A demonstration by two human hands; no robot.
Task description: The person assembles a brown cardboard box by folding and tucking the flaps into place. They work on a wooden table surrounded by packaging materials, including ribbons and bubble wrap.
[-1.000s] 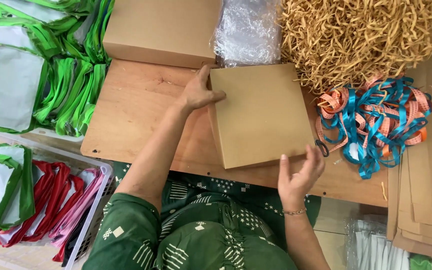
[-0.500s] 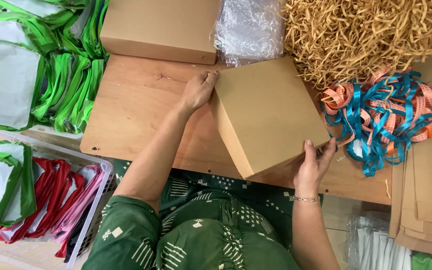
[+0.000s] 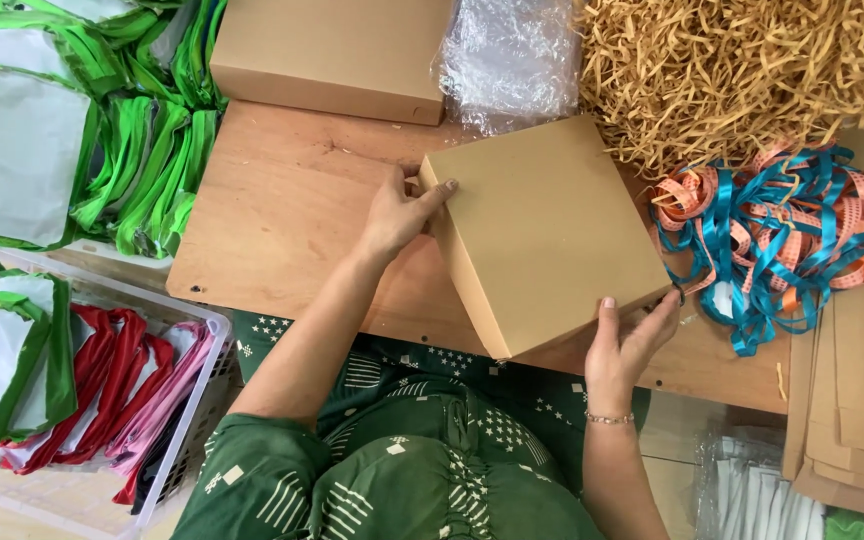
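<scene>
Head view: both hands' fingers [image 3: 444, 188] grip tilted cardboard box [image 3: 547, 232] corners.

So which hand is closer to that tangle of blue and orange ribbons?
Right hand, gripping the tan box's corner beside the ribbons; left hand holds the far corner.

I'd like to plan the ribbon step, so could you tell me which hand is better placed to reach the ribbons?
Probably the right hand: it grips the box corner beside the ribbons.
</scene>
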